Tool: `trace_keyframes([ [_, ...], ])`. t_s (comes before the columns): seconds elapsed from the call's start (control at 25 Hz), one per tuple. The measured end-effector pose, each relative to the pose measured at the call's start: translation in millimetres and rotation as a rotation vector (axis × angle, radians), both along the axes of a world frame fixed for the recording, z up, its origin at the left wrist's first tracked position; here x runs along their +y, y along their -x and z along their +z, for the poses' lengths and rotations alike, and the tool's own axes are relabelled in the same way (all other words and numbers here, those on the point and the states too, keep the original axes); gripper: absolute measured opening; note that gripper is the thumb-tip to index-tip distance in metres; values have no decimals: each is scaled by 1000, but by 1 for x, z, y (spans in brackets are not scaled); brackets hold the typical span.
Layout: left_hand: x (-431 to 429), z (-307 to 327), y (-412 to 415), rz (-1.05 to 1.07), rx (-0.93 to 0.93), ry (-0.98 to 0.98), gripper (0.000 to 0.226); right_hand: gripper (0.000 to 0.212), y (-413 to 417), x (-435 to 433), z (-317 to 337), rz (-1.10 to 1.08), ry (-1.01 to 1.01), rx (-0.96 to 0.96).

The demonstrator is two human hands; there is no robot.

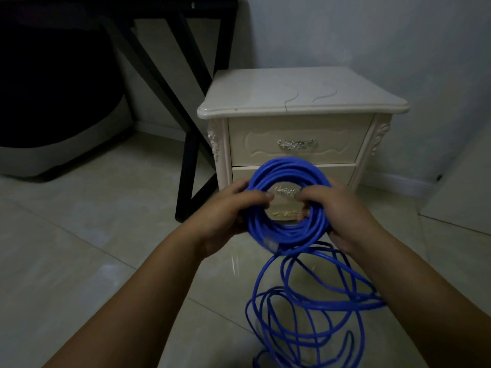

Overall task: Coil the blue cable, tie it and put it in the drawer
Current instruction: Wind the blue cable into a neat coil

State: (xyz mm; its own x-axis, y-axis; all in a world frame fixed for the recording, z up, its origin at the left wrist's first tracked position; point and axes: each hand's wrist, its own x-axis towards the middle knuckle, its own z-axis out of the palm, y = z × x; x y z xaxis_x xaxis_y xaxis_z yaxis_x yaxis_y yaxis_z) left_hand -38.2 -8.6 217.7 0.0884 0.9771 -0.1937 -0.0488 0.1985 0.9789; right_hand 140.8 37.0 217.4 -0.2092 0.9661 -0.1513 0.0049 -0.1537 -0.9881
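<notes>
A round coil of blue cable [285,168] is held up in front of the cream nightstand. My left hand [225,216] grips its left side and my right hand [342,213] grips its right side, fingers through the ring. A clear plug end [271,244] hangs at the coil's bottom. The uncoiled part of the blue cable [313,309] lies in loose loops on the tiled floor below my right forearm. The nightstand's top drawer [297,140] is shut, with a silver handle [297,143]. The lower drawer [342,172] is partly hidden behind the coil.
The nightstand [300,94] stands against a pale wall. A black table frame [191,144] stands to its left, with a dark chair or seat [55,107] further left. A pale board [467,192] leans at the right. Glossy beige tiles cover the floor.
</notes>
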Motion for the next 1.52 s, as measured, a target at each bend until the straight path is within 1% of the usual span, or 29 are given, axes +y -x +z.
trace_keyframes([
  [0.04,0,0,2,-26,119,-71,47,11,1,-5,5,71,-139,-183],
  [0.12,-2,-1,0,-61,432,-210,60,24,6,-17,8,214,-372,-521],
  [0.16,-3,-3,-5,-61,588,-271,58,27,9,-23,7,264,-443,-627],
  [0.2,-3,-6,-10,-46,712,-324,46,31,12,-26,6,277,-474,-681],
  [0.24,-4,-7,-15,-13,777,-362,31,35,12,-27,4,264,-478,-672],
  [0.28,-4,-7,-18,38,786,-385,19,42,11,-27,4,242,-459,-621],
  [0.36,-2,-8,-20,151,717,-398,12,55,5,-22,5,205,-398,-482],
  [0.4,-1,-7,-20,199,639,-370,12,58,1,-19,5,193,-351,-403],
  [0.52,-1,-6,-18,346,275,-297,18,50,-4,-14,-1,215,-149,-133],
  [0.6,1,-7,-17,449,76,-290,21,52,1,-13,-10,185,-55,48],
  [0.68,3,-9,-19,518,-129,-275,18,57,10,-14,-19,109,-16,193],
  [0.76,3,-14,-23,542,-286,-214,16,62,18,-20,-25,63,30,311],
  [0.8,3,-18,-25,522,-321,-177,16,59,19,-21,-26,50,62,352],
  [0.88,0,-22,-27,441,-361,-115,16,46,16,-20,-24,31,126,359],
  [0.92,-1,-21,-28,408,-369,-86,17,43,12,-19,-20,31,156,347],
  [0.96,-2,-20,-29,398,-370,-56,18,48,8,-16,-18,52,176,359],
  [1.0,-2,-19,-30,414,-381,-27,17,59,4,-15,-17,93,187,399],
  [1.04,-2,-18,-31,447,-412,-2,13,77,1,-14,-15,148,185,434],
  [1.08,-2,-17,-31,484,-467,24,8,91,0,-15,-14,192,167,423],
  [1.12,-2,-18,-31,509,-526,54,3,95,1,-17,-14,214,123,359],
  [1.16,-3,-20,-32,508,-574,79,5,88,4,-19,-16,197,70,263],
  [1.2,-5,-22,-32,481,-598,97,7,76,8,-20,-19,138,24,175],
  [1.24,-7,-23,-34,432,-585,107,9,60,12,-21,-21,50,5,123],
  [1.28,-8,-23,-35,371,-533,113,9,43,13,-20,-24,-44,16,101],
  [1.32,-9,-21,-35,321,-442,106,10,30,12,-18,-25,-117,39,101],
  [1.36,-8,-18,-33,297,-314,81,13,23,11,-17,-23,-155,44,108],
  [1.4,-6,-14,-29,290,-167,32,17,22,9,-16,-18,-156,12,89],
  [1.44,-5,-9,-22,288,-21,-33,23,27,5,-16,-12,-120,-73,9],
  [1.52,-4,0,-7,208,212,-160,43,41,1,-20,0,56,-341,-284],
])
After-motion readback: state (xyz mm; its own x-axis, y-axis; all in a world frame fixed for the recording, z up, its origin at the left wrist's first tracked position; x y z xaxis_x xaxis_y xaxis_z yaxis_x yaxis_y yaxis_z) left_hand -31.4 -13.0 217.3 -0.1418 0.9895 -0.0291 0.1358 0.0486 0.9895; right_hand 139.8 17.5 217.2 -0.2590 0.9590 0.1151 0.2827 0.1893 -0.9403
